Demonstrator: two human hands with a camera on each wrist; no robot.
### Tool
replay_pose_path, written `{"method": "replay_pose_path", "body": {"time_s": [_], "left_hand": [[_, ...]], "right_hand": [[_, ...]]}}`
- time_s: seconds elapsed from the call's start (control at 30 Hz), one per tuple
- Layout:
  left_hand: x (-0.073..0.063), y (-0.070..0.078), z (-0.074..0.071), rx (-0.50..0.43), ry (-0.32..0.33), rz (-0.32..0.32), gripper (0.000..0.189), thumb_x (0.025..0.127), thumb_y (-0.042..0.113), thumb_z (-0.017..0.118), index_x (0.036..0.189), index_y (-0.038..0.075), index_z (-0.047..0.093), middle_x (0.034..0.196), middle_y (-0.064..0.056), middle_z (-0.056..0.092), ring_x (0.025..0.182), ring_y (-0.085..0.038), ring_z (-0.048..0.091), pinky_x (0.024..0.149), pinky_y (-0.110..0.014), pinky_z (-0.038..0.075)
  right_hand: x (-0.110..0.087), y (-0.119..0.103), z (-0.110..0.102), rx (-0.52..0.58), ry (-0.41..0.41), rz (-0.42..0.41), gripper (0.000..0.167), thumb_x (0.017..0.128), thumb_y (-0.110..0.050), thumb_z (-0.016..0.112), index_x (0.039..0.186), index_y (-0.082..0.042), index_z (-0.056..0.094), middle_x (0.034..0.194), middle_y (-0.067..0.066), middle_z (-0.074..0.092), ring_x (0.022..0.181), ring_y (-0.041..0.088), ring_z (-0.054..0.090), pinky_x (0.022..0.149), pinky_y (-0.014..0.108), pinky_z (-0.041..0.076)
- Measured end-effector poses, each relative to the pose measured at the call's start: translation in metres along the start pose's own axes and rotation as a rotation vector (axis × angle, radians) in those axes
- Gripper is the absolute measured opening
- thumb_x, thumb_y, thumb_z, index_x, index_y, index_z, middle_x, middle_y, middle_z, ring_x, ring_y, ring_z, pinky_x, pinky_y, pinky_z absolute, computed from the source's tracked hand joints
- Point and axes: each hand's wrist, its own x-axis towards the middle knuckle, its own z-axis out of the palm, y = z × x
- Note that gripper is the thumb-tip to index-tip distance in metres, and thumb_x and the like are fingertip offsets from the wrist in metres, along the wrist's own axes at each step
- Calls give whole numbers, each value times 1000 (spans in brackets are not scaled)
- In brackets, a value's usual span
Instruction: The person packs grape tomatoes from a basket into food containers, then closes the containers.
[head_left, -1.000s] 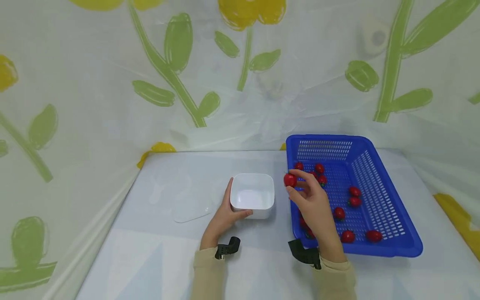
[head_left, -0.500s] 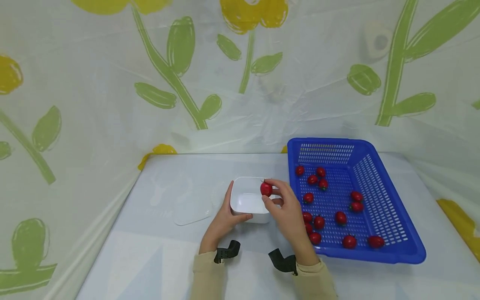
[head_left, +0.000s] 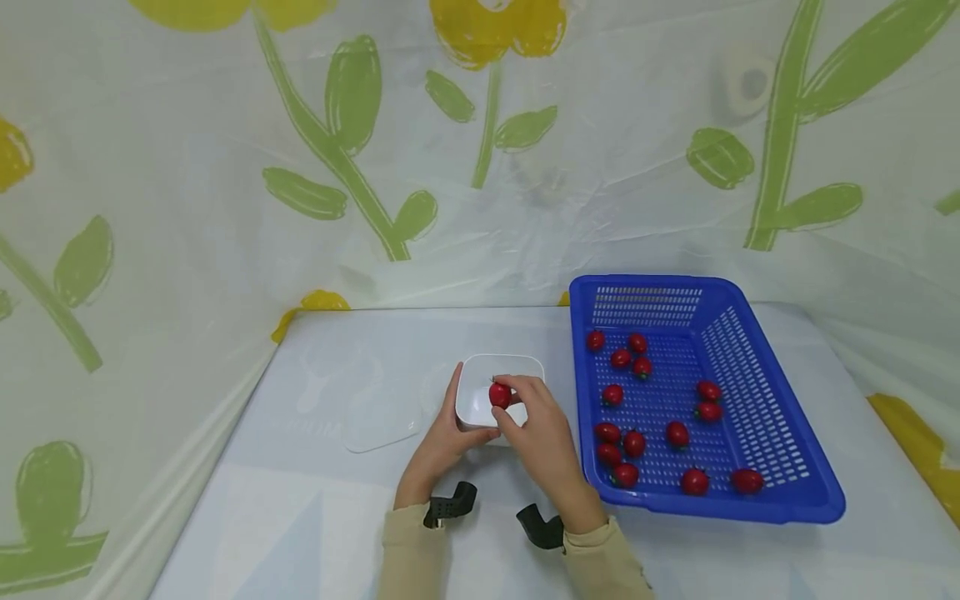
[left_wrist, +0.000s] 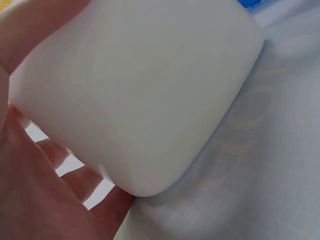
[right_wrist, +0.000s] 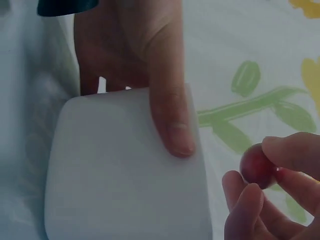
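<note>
A square white container [head_left: 474, 398] with a raised rim stands on the table, its opening facing up. My left hand [head_left: 441, 446] grips its left side, thumb along the near wall and fingers round the far left; the left wrist view shows the wall [left_wrist: 150, 90] close up. Over the opening, my right hand [head_left: 542, 433] pinches a red cherry tomato [head_left: 499, 395] between thumb and fingertips. In the right wrist view the tomato [right_wrist: 257, 166] appears beside the container's rim, above it.
Right of the container sits a blue perforated basket [head_left: 821, 467] with several cherry tomatoes [head_left: 677, 434] scattered on its floor. A clear, thin lid [head_left: 381, 421] lies flat on the table to the left. A flower-printed curtain [head_left: 600, 208] hangs behind the table.
My right hand has carried the cherry tomato leftward from the basket's left edge to over the white container. The left hand keeps its grip, and the container stays in place.
</note>
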Motion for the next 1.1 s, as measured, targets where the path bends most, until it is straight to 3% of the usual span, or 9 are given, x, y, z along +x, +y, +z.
{"method": "replay_pose_path", "body": {"time_s": [0.13, 0.4, 0.6, 0.77, 0.93, 1.1], "left_hand": [[-4, 10, 0, 9, -19, 15, 105, 71, 24, 75, 144, 28, -1, 146, -7, 14, 123, -32, 27, 89, -41, 38], [-4, 13, 0, 4, -15, 9, 105, 71, 22, 75, 144, 28, 0, 146, -4, 16, 122, -30, 29, 93, -44, 36], [-5, 11, -1, -13, -24, 31, 105, 72, 20, 75, 144, 26, -1, 147, -5, 13, 124, -30, 28, 96, -47, 31], [-5, 11, -1, -7, -30, 38, 103, 73, 19, 74, 144, 27, -2, 147, -3, 12, 123, -29, 28, 97, -47, 28], [-5, 8, -1, 9, -24, 28, 103, 73, 20, 74, 143, 30, -1, 145, 4, 14, 121, -21, 31, 95, -39, 30], [-3, 7, -1, 8, -34, 39, 103, 74, 18, 73, 144, 27, -3, 147, -3, 12, 123, -29, 28, 96, -45, 29]], "right_hand": [[0, 3, 6, -91, 15, -12, 38, 78, -15, 69, 114, -21, 58, 107, -4, 53, 89, 9, 54, 67, 24, 47], [0, 5, 10, -208, 19, -35, 38, 78, -18, 69, 115, -21, 58, 107, -4, 55, 84, 9, 57, 61, 21, 46], [-2, 7, 14, -218, -50, -25, 35, 77, -12, 67, 111, -19, 60, 105, -3, 56, 86, 10, 56, 69, 26, 48], [-3, 10, 17, -233, -103, 12, 30, 80, -18, 62, 109, -21, 60, 105, -3, 57, 89, 11, 56, 74, 29, 48], [-4, 12, 19, -265, -124, 18, 29, 81, -22, 61, 111, -23, 60, 107, -3, 57, 90, 12, 56, 73, 31, 48], [-3, 12, 19, -304, -134, 7, 27, 82, -23, 60, 109, -25, 62, 104, -4, 58, 86, 12, 57, 69, 30, 48]]}}
